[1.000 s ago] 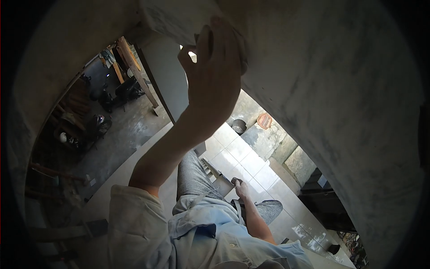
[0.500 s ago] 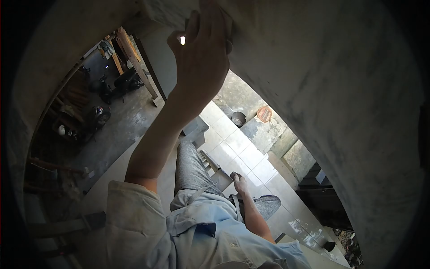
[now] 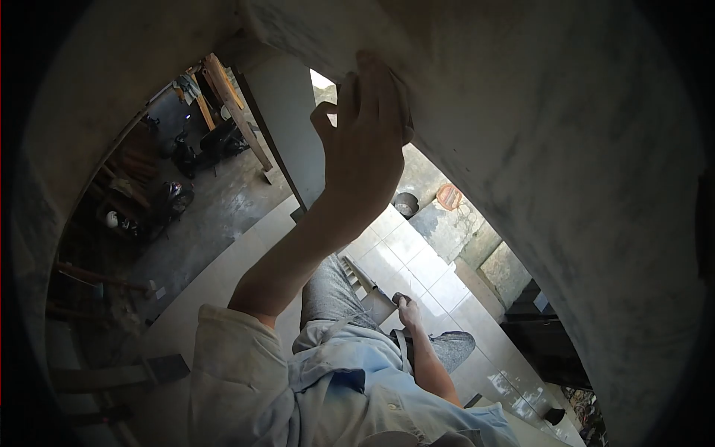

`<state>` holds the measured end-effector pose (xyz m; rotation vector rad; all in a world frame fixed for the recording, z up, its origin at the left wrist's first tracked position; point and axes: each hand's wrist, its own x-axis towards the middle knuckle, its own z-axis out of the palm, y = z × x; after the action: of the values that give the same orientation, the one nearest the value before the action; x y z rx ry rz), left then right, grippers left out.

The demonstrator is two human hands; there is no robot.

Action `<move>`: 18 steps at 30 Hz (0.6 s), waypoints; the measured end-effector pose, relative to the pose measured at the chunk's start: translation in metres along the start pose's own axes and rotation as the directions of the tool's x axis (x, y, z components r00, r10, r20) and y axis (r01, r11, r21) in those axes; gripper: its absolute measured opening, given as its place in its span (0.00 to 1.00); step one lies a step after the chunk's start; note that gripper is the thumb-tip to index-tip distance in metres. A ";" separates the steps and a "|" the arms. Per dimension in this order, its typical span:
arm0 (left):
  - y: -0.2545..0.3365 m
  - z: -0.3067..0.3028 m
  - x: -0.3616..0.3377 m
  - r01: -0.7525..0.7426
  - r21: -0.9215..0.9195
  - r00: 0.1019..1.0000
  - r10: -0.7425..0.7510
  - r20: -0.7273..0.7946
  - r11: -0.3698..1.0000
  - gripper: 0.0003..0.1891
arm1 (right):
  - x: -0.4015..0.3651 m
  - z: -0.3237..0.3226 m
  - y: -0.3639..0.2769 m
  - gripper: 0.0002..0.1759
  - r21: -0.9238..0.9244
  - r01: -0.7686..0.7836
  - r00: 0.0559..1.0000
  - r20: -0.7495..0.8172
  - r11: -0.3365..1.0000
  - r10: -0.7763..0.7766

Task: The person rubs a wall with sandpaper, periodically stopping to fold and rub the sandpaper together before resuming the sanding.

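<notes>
My left hand [image 3: 365, 145] is raised against a large, pale, marbled surface [image 3: 536, 127], seen from the back. Its fingers are bent around what looks like a flat dark block [image 3: 404, 104], which lies between hand and surface and is mostly hidden. One outer finger stands off to the left. Lower down, near my lap, my right hand [image 3: 410, 316] is closed around a small, dark, rounded object [image 3: 401, 298]; its exact kind does not show. Beside that hand is a pale slatted thing [image 3: 357, 276], partly covered.
Pale floor tiles [image 3: 406, 253] lie below, with a dark bucket [image 3: 406, 204] and a reddish round lid [image 3: 449, 197] beyond. Parked motorbikes [image 3: 167, 205] and a wooden post [image 3: 234, 108] stand at the left. A black box-like object [image 3: 547, 343] is at the right.
My left hand has slid down and to the right along the marbled surface, its elbow bending more. My right hand keeps its hold. The whole view has shifted slightly.
</notes>
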<state>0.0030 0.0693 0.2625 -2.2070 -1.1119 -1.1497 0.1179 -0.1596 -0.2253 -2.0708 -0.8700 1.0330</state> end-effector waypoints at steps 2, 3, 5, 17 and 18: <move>-0.015 0.006 0.007 -0.045 -0.040 0.995 0.041 -0.092 0.998 0.31 | 0.007 0.004 0.009 0.24 0.009 0.014 1.000 -0.005 1.000 -0.014; -0.027 0.003 0.022 0.007 -0.086 1.000 -0.008 -0.007 0.996 0.31 | 0.006 0.000 0.005 0.24 -0.021 -0.031 0.999 0.013 0.999 0.032; -0.048 0.014 0.043 0.048 -0.162 0.993 -0.029 0.117 0.986 0.31 | -0.007 -0.008 -0.009 0.24 -0.050 -0.051 0.999 0.014 0.997 0.052; -0.009 -0.005 0.023 0.004 -0.006 0.990 -0.005 -0.141 1.000 0.32 | -0.005 -0.005 -0.002 0.22 -0.026 -0.081 0.995 0.048 0.996 0.082; 0.005 -0.012 0.006 -0.020 -0.071 0.999 0.017 -0.038 0.997 0.33 | -0.003 -0.003 -0.001 0.22 -0.024 -0.053 0.998 0.028 0.998 0.054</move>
<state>0.0037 0.0611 0.2743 -2.2348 -1.0483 -1.2361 0.1186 -0.1615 -0.2218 -2.1137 -0.8486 1.0884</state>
